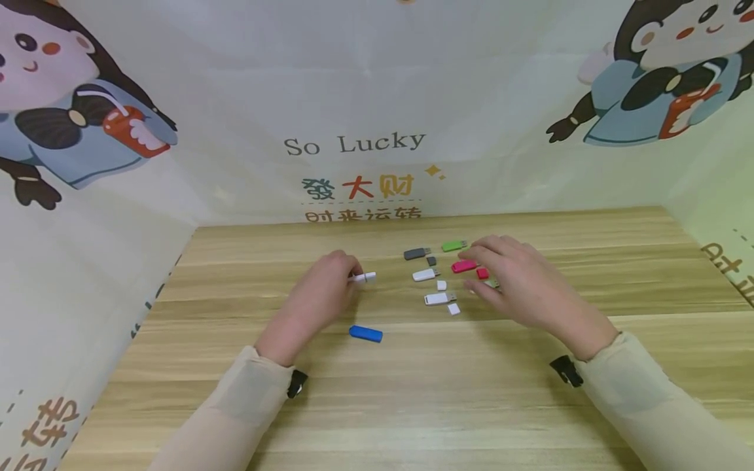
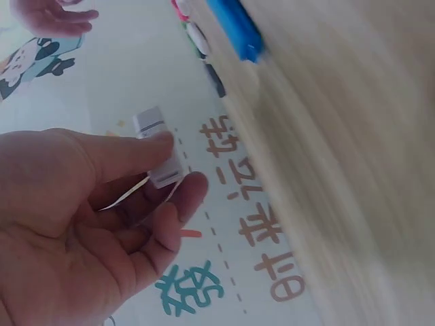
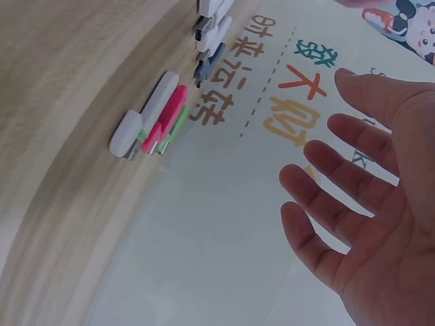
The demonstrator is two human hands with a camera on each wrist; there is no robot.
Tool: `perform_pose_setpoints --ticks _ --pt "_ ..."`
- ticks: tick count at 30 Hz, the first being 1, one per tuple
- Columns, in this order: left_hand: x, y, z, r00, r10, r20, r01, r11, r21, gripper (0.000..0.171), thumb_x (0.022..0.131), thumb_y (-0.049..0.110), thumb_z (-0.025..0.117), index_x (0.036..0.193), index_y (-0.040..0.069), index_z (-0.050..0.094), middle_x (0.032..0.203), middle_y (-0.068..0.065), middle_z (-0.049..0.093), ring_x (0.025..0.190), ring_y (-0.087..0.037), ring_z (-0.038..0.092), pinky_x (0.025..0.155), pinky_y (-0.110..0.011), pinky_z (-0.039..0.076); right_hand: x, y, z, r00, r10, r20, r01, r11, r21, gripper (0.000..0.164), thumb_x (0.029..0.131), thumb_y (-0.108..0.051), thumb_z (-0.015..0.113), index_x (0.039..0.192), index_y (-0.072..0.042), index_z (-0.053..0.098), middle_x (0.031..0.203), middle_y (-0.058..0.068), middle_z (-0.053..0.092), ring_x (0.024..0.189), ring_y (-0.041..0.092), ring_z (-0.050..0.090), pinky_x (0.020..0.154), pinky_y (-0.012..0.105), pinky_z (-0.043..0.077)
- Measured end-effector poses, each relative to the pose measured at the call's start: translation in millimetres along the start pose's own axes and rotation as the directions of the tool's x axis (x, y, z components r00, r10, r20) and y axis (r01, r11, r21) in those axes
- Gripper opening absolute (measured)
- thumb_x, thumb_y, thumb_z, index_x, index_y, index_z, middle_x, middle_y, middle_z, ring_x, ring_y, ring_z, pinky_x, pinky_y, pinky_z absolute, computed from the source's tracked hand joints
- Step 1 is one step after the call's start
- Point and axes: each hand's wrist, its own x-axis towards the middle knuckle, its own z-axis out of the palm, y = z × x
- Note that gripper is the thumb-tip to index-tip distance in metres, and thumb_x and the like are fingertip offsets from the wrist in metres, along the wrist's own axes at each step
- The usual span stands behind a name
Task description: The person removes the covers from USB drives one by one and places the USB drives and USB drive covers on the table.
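Note:
My left hand [image 1: 321,291] pinches a white USB stick [image 2: 151,123] between thumb and fingers, above the table left of the middle. A seam crosses the stick near one end, and no metal plug shows. Nearer to me lies a blue USB stick [image 1: 365,333], also without a visible plug. My right hand [image 1: 521,284] hovers with spread, slightly bent fingers over the right-hand sticks, holding nothing. Beneath its fingertips are a pink stick [image 1: 463,267] with its bare plug and a pink cap [image 1: 483,273]. The hand partly hides another stick with some green on it.
Between the hands lie a grey stick [image 1: 415,254] with a grey cap [image 1: 432,261], and two white sticks [image 1: 437,299] with white caps [image 1: 453,309] beside them. A green stick [image 1: 452,246] lies farther back. Behind the wooden table [image 1: 383,405] hangs a printed cloth [image 1: 365,85].

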Motion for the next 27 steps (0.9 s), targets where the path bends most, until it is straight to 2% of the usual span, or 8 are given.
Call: perform_pose_setpoints --ticks 5,11,20,27 --pt "3.5 12.3 -3.0 0.996 0.037 -0.080 -0.039 0.999 -0.031 0.011 0.094 0.012 0.068 0.102 0.005 0.071 0.094 -0.002 0.059 0.085 -0.016 0.057 0.077 -0.029 0.052 7 -2 -1 1.000 0.000 -0.006 0.000 1.000 -0.009 0.043 0.090 -0.030 0.073 0.128 -0.011 0.064 0.125 0.007 0.062 0.114 0.029 0.058 0.094 0.049 0.048" --pt "8.0 24.8 -4.8 0.984 0.082 -0.160 -0.092 0.994 -0.060 0.009 0.094 0.010 0.068 0.100 0.005 0.071 0.096 -0.001 0.059 0.086 -0.015 0.057 0.078 -0.027 0.052 13 -5 0 1.000 -0.003 -0.027 0.002 0.999 -0.043 0.044 0.092 -0.032 0.071 0.129 -0.009 0.063 0.126 0.008 0.062 0.117 0.030 0.057 0.097 0.048 0.046" --pt "16.6 43.8 -5.4 0.964 0.134 -0.228 -0.150 0.987 -0.052 0.008 0.093 0.010 0.069 0.100 0.008 0.071 0.097 0.001 0.060 0.086 -0.012 0.056 0.077 -0.025 0.051 22 -10 -2 0.998 -0.006 -0.067 0.002 0.998 -0.065 0.048 0.091 -0.034 0.071 0.132 -0.011 0.061 0.129 0.008 0.062 0.117 0.029 0.058 0.099 0.047 0.045" --pt "21.6 57.7 -6.3 0.956 0.166 -0.240 -0.182 0.982 -0.045 0.009 0.092 0.010 0.070 0.101 0.009 0.072 0.095 0.003 0.058 0.081 -0.009 0.056 0.072 -0.019 0.050 28 -13 -1 0.995 -0.034 -0.090 0.028 0.998 -0.064 0.047 0.093 -0.035 0.070 0.131 -0.008 0.062 0.124 0.008 0.063 0.114 0.029 0.059 0.096 0.046 0.047"
